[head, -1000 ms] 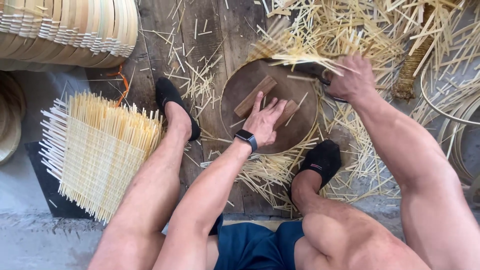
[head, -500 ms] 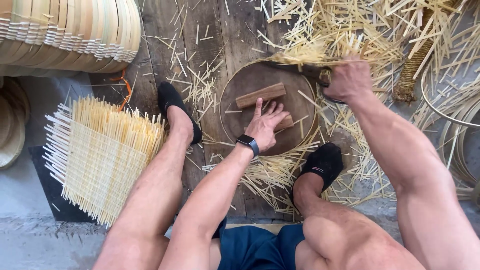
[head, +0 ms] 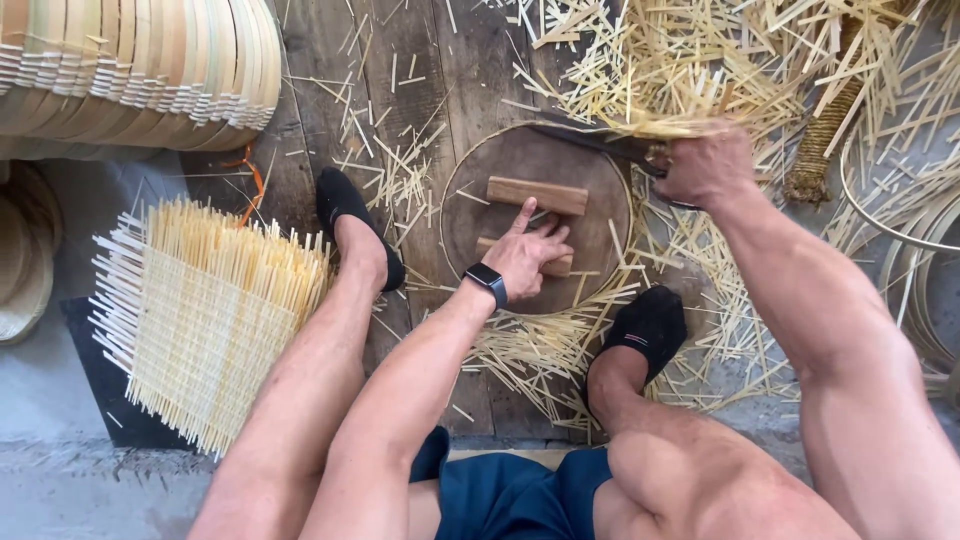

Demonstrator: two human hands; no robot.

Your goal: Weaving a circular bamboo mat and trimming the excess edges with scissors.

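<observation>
The person sits over a round wooden block point(head: 540, 210), and the left hand point(head: 528, 255) lies flat on a small wooden piece point(head: 560, 265) there, fingers spread loosely with the index finger stretched toward a second wooden piece point(head: 537, 195). The right hand point(head: 705, 165) is closed in a fist around the handle of a dark blade point(head: 590, 140) at the block's far edge. Bamboo strips point(head: 690, 60) cover the floor, and a woven bamboo mat point(head: 205, 315) lies beside the left leg.
</observation>
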